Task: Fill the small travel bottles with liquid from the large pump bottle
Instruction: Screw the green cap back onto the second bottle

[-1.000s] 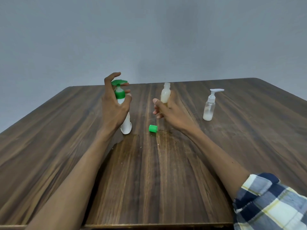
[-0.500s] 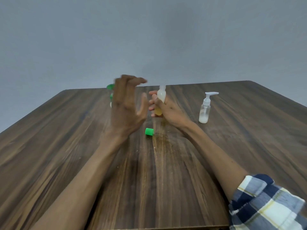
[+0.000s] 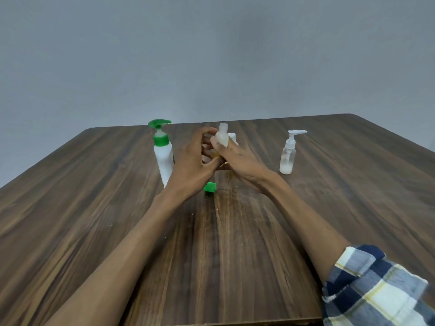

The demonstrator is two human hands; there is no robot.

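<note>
My right hand grips the small travel bottle round its lower body, neck up and uncapped, held just above the table at centre. My left hand is right beside it, fingers loosely curled toward the bottle; can't tell whether they touch it or pinch anything, the hands overlap there. A second small white thing peeks out behind the bottle, too hidden to name.

The large pump bottle stands upright just left of my left hand, green pump head on top, nobody holding it. The green cap lies on the table, near side of both hands. The clear pump bottle stands well apart to the right, a little white liquid in its bottom.

Handling guess: travel bottle looks like soft, light translucent plastic, so it will squash if squeezed hard and could spit liquid from the open neck. Hold it low and keep it upright. Pump bottle looks stiffer and heavier; steady the body and press the head. Cap is tiny and may roll
</note>
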